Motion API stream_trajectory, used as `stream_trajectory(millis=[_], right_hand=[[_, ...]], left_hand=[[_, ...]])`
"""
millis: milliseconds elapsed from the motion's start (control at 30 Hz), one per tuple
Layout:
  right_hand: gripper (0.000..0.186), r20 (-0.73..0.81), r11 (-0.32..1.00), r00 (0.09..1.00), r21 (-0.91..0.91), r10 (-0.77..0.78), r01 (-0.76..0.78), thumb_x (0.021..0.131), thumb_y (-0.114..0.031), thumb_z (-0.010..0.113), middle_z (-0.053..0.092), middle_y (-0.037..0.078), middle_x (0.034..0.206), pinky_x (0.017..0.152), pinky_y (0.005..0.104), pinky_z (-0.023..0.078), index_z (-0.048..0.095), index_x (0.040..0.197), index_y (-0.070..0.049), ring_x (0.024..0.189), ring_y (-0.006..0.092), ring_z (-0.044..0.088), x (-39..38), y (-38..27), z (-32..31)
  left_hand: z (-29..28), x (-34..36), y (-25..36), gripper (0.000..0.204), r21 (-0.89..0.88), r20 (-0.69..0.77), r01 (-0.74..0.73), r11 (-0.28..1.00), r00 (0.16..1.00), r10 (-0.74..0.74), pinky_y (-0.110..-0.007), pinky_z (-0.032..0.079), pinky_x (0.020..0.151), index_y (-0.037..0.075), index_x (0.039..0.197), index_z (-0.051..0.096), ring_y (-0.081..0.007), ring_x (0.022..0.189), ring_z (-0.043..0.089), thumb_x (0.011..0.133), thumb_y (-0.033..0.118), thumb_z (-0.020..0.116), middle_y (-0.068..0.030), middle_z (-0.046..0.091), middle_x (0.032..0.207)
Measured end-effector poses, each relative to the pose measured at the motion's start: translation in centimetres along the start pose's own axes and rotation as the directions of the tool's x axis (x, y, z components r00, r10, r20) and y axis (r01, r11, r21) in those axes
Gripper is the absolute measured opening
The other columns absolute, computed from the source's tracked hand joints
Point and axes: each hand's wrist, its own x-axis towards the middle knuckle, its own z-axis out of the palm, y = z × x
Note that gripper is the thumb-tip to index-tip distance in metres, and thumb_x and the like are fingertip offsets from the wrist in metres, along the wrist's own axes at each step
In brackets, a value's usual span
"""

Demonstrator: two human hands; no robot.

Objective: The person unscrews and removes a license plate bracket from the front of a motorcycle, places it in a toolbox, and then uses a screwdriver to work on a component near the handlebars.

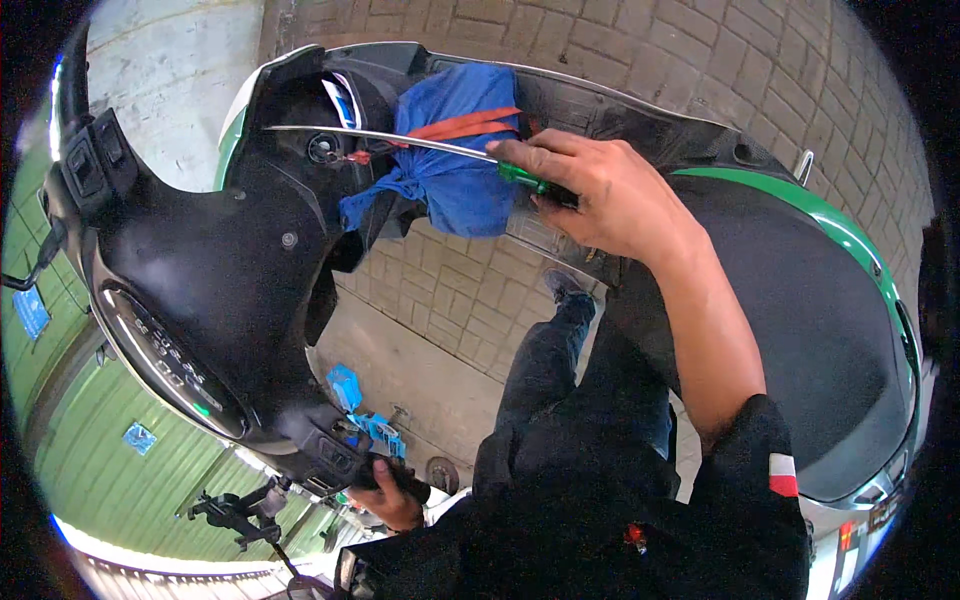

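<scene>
My right hand point(615, 200) is closed round the green and black handle of a long screwdriver point(535, 182). Its thin metal shaft reaches left over a blue cloth bundle point(475, 190) on the scooter's footboard. The tip is by the dark inner front panel point(275, 165), near a round ignition lock point(322, 149) with a red tag; whether it touches the panel I cannot tell. Orange-red straps point(465, 125) cross the bundle. Low on the left, my left hand point(388, 502) is wrapped round the black handlebar grip point(412, 484), its fingers partly hidden.
The scooter's black seat point(790, 320) with green trim lies at the right. At the left are the dashboard point(170, 360), a mirror stalk and a phone holder point(240, 515). Brick paving point(640, 40) surrounds the scooter; blue pieces point(365, 415) show beyond the handlebar.
</scene>
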Motion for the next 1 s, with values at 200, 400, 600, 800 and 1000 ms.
stream_trajectory(millis=[200,400,600,800,1000], right_hand=[[0.064,0.052,0.999,0.998,0.008,0.038,-0.039,0.068,-0.005,0.068,0.062,0.013,0.111,0.08,0.0411,0.053,0.054,0.129,-0.016,0.092,0.0352,0.063,-0.1,-0.3,-0.4],[0.064,0.028,0.996,0.999,0.084,0.023,-0.026,0.068,-0.005,0.068,0.061,0.016,0.112,0.083,0.0414,0.052,0.055,0.129,-0.016,0.096,0.0368,0.062,0.0,0.0,-0.2],[0.063,0.03,0.997,0.999,0.067,0.032,-0.034,0.068,-0.005,0.068,0.061,0.017,0.112,0.083,0.0414,0.052,0.055,0.129,-0.015,0.097,0.037,0.062,-0.2,0.0,-0.6],[0.063,0.041,0.998,0.999,0.047,0.031,-0.033,0.069,-0.005,0.067,0.062,0.016,0.111,0.081,0.0415,0.053,0.054,0.129,-0.016,0.095,0.0359,0.062,-0.1,-0.3,-0.4],[0.052,-0.051,0.995,0.998,-0.094,-0.034,0.029,0.073,-0.013,0.064,0.062,0.01,0.098,0.065,0.0428,0.055,0.057,0.124,-0.015,0.08,0.0315,0.064,-1.2,-1.5,1.3]], left_hand=[[-0.2,0.0,0.2,0.055,-0.116,0.044,0.133,0.984,0.991,-0.129,-0.028,0.045,0.047,-0.003,0.123,0.039,-0.0166,0.055,0.053,0.084,0.023,0.068,-0.0109,0.058,0.086],[0.4,0.0,0.5,0.061,-0.104,-0.013,0.121,0.987,0.992,-0.123,-0.027,0.045,0.045,-0.003,0.127,0.037,-0.0153,0.055,0.053,0.083,0.024,0.069,-0.0092,0.058,0.082],[-0.5,0.2,0.2,0.06,-0.088,0.073,0.144,0.986,0.988,-0.137,-0.027,0.044,0.046,-0.004,0.127,0.039,-0.0147,0.056,0.054,0.083,0.025,0.069,-0.0103,0.058,0.088],[-0.6,0.0,-0.5,0.061,-0.068,0.026,0.107,0.992,0.994,-0.106,-0.026,0.044,0.047,-0.005,0.128,0.039,-0.0153,0.057,0.053,0.083,0.025,0.067,-0.0111,0.059,0.093],[-1.7,0.2,-1.7,0.065,-0.017,0.052,0.097,0.995,0.994,-0.096,-0.028,0.045,0.049,-0.006,0.128,0.038,-0.0163,0.06,0.054,0.082,0.029,0.069,-0.0121,0.059,0.094]])
